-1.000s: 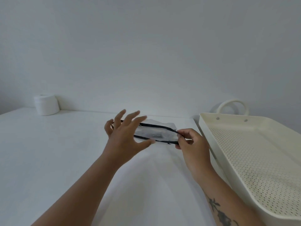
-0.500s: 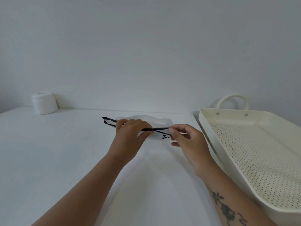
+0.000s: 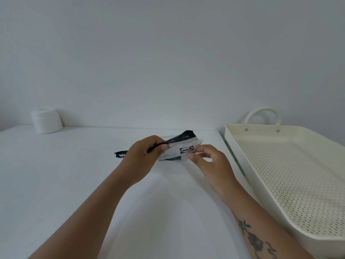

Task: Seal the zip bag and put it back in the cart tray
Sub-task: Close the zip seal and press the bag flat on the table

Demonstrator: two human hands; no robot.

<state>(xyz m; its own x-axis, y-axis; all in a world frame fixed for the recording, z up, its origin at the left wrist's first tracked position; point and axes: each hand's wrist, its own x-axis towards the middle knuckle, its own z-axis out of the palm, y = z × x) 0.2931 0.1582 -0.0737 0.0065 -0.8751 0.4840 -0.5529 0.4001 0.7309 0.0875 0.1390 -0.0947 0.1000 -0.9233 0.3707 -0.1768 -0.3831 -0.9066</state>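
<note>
The zip bag (image 3: pixel 177 151) is clear plastic with a black zip strip along its top and a small black logo label. It is held just above the white table, near its far middle. My left hand (image 3: pixel 143 156) pinches the black strip near its middle; the strip's left end sticks out past my knuckles. My right hand (image 3: pixel 209 161) is at the bag's right lower corner, fingertips touching the plastic below the label. The cream perforated cart tray (image 3: pixel 285 176) lies to the right with nothing in it, its loop handle at the far end.
A white roll of paper (image 3: pixel 46 120) stands at the far left against the wall. The white table (image 3: pixel 65 184) ends at the wall behind and meets the tray's long left rim on the right.
The bag's right end has lifted and turned, so its label side now faces me. My left hand went from spread open to pinching the strip. My right hand slid from the strip's end to the lower corner.
</note>
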